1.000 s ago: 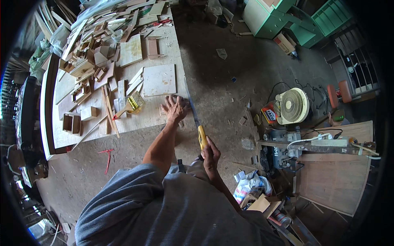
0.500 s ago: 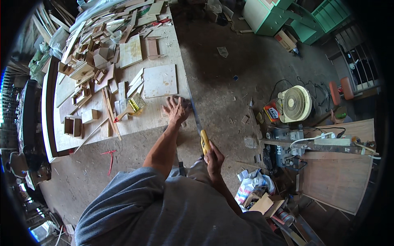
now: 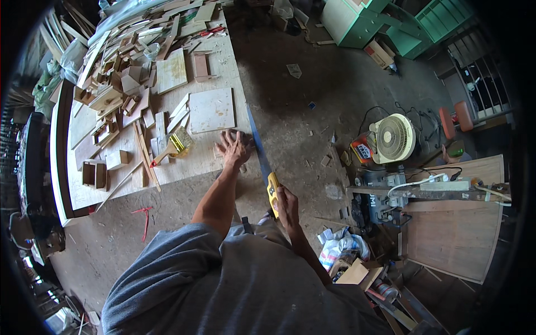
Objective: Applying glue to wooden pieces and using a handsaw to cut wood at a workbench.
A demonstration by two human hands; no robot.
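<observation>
My left hand [image 3: 234,148] lies with spread fingers on the pale wooden tabletop [image 3: 218,64], at its near right edge. My right hand [image 3: 287,204] grips the yellow handle of a handsaw [image 3: 259,151], whose long blade runs beside that edge, close to my left fingertips. Whether the teeth touch wood is too small to tell. Just beyond the left hand is a pale square board [image 3: 212,109]; to its left are a paintbrush [image 3: 174,145] and several loose strips and small wooden boxes [image 3: 95,173].
The table's far part holds piled offcuts [image 3: 125,61]. Right on the floor stand a cream fan [image 3: 393,137] and a blue machine [image 3: 373,204] under a plank. Green furniture [image 3: 349,22] stands at the back; a cardboard box [image 3: 357,276] and striped sack lie at lower right.
The saw has shifted slightly and its blade shows more plainly along the table edge. The view has moved a little; my left hand stays spread in place.
</observation>
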